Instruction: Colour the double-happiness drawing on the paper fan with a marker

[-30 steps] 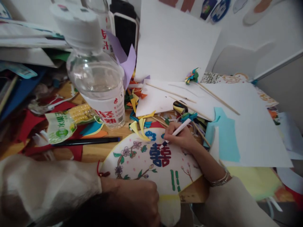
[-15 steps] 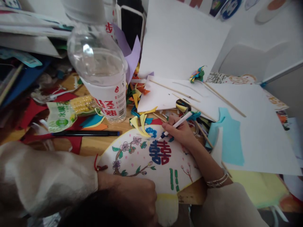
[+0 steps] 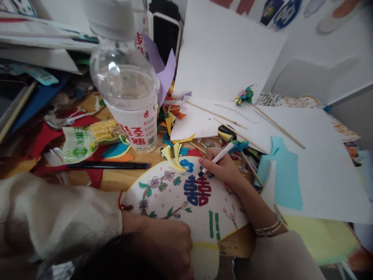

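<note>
My right hand (image 3: 220, 165) is closed round a white marker pen (image 3: 223, 153), whose tip touches or hovers just over the top of a blue and red double-happiness character. That character is drawn on a white fan-shaped paper (image 3: 171, 198) with a yellow rim. Flower branches, green bamboo strokes and a blue flower also decorate it. At the paper's lower left edge, my left hand (image 3: 166, 241) is curled into a fist, its fingertips hidden. The paper's yellowish handle (image 3: 204, 260) sticks out beside that fist. Curled yellow paper strips (image 3: 176, 155) lie over the upper edge.
A tall water bottle (image 3: 128, 97) stands behind, beside a packaged corn cob (image 3: 93, 140). A black pen (image 3: 107, 165) lies left of the fan paper. White sheets (image 3: 326, 155), wooden sticks (image 3: 279, 126), cyan paper (image 3: 287, 175) and coloured scraps cover the right and back.
The marker tip has shifted slightly along the top of the character. The whole view has moved a little; my left hand stays at the paper's edge.
</note>
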A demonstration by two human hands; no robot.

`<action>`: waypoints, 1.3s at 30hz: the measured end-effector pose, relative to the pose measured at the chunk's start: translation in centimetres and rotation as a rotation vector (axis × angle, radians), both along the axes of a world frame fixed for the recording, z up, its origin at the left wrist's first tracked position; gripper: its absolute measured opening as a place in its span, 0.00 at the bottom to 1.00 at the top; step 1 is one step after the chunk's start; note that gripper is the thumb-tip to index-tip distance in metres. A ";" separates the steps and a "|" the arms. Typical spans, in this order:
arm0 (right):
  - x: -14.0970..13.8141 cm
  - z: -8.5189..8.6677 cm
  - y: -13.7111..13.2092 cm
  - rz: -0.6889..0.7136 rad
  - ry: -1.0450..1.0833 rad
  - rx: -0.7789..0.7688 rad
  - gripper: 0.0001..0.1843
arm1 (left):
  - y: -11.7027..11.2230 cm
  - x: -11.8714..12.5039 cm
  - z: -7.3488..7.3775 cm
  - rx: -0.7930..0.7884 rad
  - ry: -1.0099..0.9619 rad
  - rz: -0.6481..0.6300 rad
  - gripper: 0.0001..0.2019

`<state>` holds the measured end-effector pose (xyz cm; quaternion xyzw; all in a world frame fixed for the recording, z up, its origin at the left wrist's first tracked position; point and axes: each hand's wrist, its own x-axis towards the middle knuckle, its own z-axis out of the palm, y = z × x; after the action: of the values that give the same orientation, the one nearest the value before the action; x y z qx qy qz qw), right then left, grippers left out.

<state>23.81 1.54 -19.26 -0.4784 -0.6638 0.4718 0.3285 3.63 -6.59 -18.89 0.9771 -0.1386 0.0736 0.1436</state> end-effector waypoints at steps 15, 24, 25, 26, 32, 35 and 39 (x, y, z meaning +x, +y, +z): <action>0.0 -0.2 0.0 0.005 0.025 0.014 0.20 | 0.2 0.0 0.4 -0.021 0.081 -0.043 0.08; 0.0 0.0 0.0 0.002 0.013 -0.007 0.19 | 0.1 -0.2 0.1 -0.036 0.033 -0.024 0.09; 0.0 0.0 0.0 0.004 0.011 -0.011 0.20 | 0.1 -0.2 0.1 -0.028 0.026 -0.021 0.09; 0.0 0.0 0.0 0.005 0.011 -0.015 0.20 | 0.1 -0.2 0.2 -0.022 0.027 -0.020 0.09; -0.2 0.3 -0.1 0.010 0.020 -0.028 0.20 | 0.1 -0.2 0.2 -0.036 0.025 -0.018 0.09; -0.2 0.3 -0.1 0.009 0.029 -0.041 0.19 | 0.0 -0.1 0.1 -0.053 0.019 -0.028 0.10; -0.2 0.1 -0.1 0.014 0.027 -0.044 0.20 | 0.0 -0.1 -0.2 -0.046 0.040 -0.026 0.09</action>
<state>23.64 1.40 -19.13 -0.4742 -0.6522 0.4951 0.3236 3.55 -6.58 -19.06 0.9729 -0.1468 0.0551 0.1700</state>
